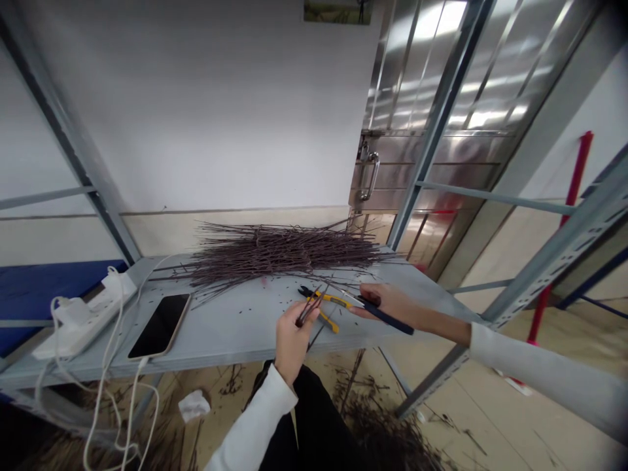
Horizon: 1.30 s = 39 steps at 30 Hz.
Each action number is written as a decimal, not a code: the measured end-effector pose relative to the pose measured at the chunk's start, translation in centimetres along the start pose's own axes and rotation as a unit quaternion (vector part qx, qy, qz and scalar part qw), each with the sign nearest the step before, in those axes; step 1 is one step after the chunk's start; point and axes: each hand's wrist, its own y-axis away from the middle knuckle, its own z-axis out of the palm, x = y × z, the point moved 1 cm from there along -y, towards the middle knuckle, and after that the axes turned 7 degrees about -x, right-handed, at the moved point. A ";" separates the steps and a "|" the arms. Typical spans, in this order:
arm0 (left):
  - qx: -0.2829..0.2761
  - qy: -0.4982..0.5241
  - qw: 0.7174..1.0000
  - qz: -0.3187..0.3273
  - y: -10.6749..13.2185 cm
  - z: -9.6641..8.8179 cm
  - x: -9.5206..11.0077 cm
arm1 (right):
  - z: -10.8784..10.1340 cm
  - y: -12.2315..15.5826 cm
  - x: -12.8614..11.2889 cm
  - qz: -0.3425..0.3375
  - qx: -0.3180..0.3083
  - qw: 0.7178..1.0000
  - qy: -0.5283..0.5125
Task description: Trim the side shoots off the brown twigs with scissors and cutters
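Observation:
My left hand (293,345) is shut on a few short dark twigs (309,309), holding them up above the table edge. My right hand (385,304) grips a dark-handled craft knife (385,315), its silver blade (352,298) pointing toward the twigs and apart from them. Yellow-and-black cutting pliers (324,306) lie on the grey metal shelf (235,333) just below both hands. A large loose heap of thin dark twigs (279,254) lies behind them, and small cut bits are scattered over the shelf.
A smartphone (159,326) and a white power strip (83,320) with white cables (105,373) lie to the left on the shelf. Grey steel rack uprights (436,124) frame it. Twig debris (387,432) and a crumpled tissue (193,405) lie on the floor below.

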 end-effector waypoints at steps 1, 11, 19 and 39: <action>0.005 -0.011 1.000 0.005 0.1 -0.1 0.0 | 0.0 0.0 -0.1 -0.002 -0.006 1.000 -0.002; 0.038 -0.089 0.995 0.030 1.3 1.0 1.0 | -0.8 0.6 -1.9 -0.019 -0.041 0.999 -0.015; 0.054 -0.043 0.998 -0.010 1.0 0.6 1.1 | -0.7 0.6 -1.5 -0.012 -0.004 1.000 -0.008; -0.046 0.099 0.988 -0.105 1.2 -2.0 3.4 | -0.9 2.8 -0.3 -0.024 -0.032 0.996 -0.078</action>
